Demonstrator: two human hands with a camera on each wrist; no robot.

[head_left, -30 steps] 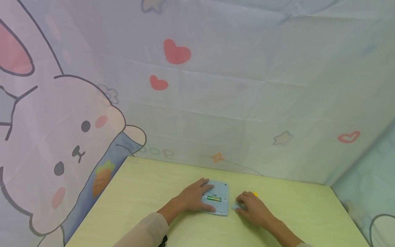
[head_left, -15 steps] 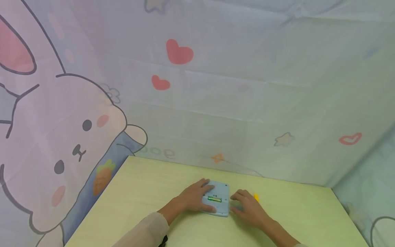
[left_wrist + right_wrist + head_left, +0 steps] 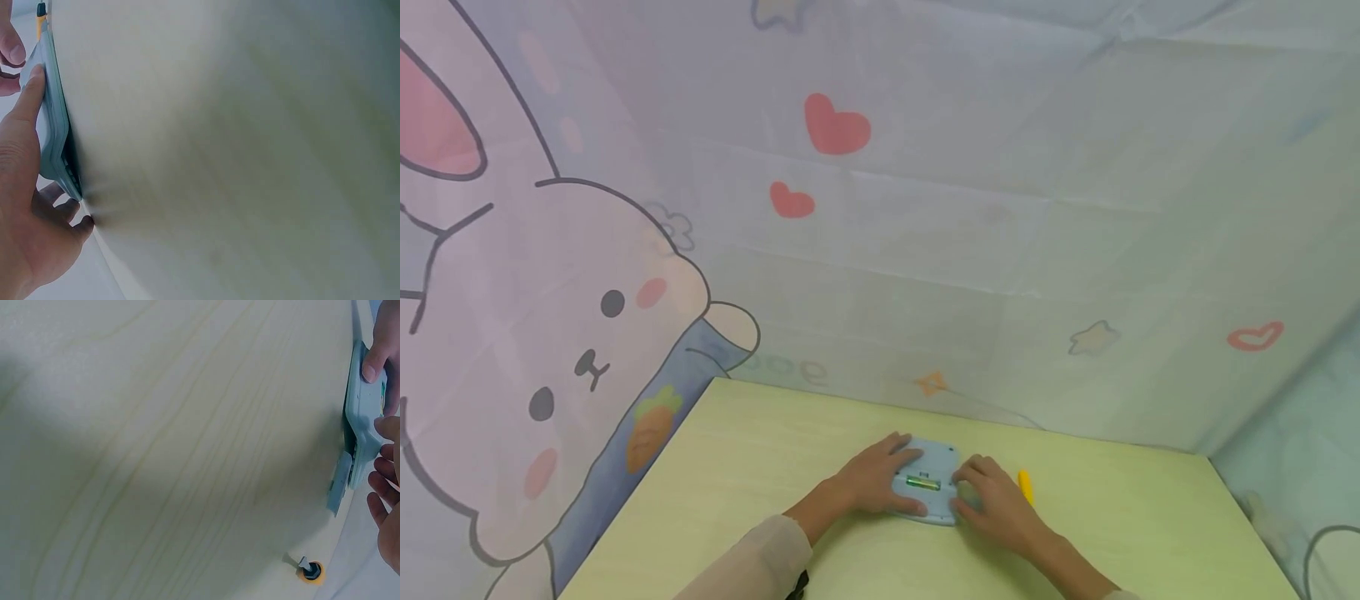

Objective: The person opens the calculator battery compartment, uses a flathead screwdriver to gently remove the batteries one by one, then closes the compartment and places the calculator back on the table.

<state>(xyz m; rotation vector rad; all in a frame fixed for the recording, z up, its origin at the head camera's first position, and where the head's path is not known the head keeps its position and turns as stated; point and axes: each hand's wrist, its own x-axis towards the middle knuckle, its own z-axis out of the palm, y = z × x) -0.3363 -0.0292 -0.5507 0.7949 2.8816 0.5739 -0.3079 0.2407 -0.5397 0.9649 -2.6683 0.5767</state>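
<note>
A light-blue calculator (image 3: 935, 458) lies face down on the table, its battery bay uncovered and a green battery (image 3: 923, 482) seated inside. My left hand (image 3: 872, 477) spans the left part of it and holds it, thumb along the near side, fingers toward the far side. At the right edge of the calculator is my right hand (image 3: 998, 506), with thumb and forefinger parted and the fingers loosely bent. In the right wrist view a small flat blue piece (image 3: 339, 484), like a battery cover, rests beside the calculator, clear of the right fingers.
A yellow-handled screwdriver (image 3: 1026, 487) lies on the table just beyond the right hand. Behind the pale wooden table (image 3: 790, 417) hangs a printed cloth (image 3: 925, 208). A thin dark cable (image 3: 1318, 537) curves at the far right.
My right hand has moved left from the small blue piece to the calculator's right edge, uncovering more of the screwdriver. The left hand and calculator stay in place.
</note>
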